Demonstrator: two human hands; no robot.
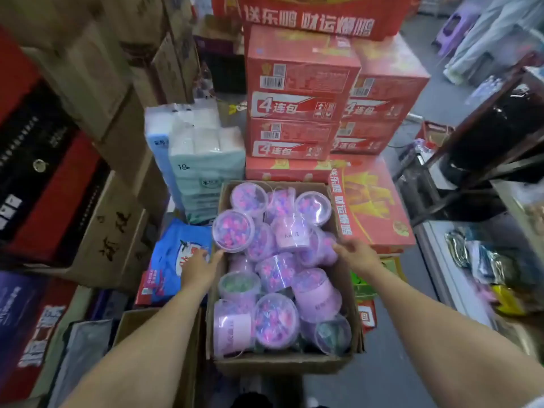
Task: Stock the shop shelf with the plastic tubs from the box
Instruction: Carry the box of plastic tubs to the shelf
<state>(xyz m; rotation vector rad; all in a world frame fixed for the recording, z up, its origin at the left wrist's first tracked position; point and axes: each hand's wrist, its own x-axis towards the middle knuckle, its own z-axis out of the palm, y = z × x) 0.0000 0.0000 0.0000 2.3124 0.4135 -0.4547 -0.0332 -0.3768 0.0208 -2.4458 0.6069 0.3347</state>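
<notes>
Plastic tubs (276, 260) of pink and purple bits fill the open cardboard box (282, 363) at lower centre. Left hand (198, 267) reaches its left rim, right hand (357, 253) its right rim, fingers relaxed, holding nothing. Red cartons (294, 92) are stacked behind; tissue packs (203, 163) are upper left.

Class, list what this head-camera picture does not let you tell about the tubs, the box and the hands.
Head view:
- Shop shelf: not identifiable.
- Tubs: lower layers hidden by upper ones; label print blurred.
- Box: floor covered by tubs.
- Right hand: grip unclear, fingertips motion-blurred.
- Left hand: palm hidden, seen from behind.
</notes>
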